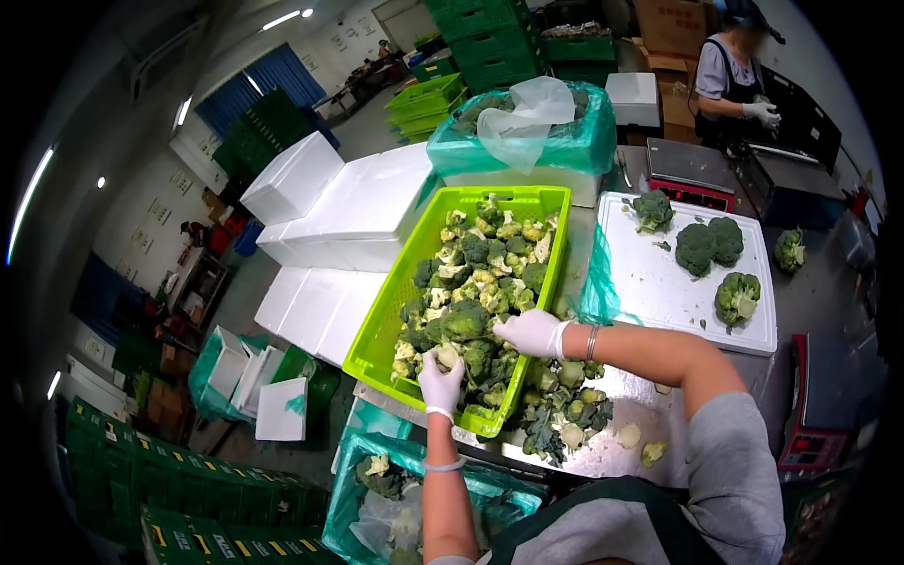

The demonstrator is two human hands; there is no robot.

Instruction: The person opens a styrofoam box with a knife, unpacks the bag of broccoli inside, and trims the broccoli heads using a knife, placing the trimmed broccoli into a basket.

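Both of my hands wear white gloves and are over a lime-green plastic crate filled with cut broccoli florets. My left hand is at the crate's near left part, its fingers closed around the pale stem of a broccoli head. To the right of that head, my right hand is above the crate's right side with its fingers drawn together. Whatever it may hold is too small to make out. Broccoli stems and leaf trimmings lie on the metal table beside the crate.
A white foam lid on the right bears several broccoli heads. Behind the crate stands a foam box with a green liner. White foam boxes are at left; a lined bin is below. Scales and another person are at back right.
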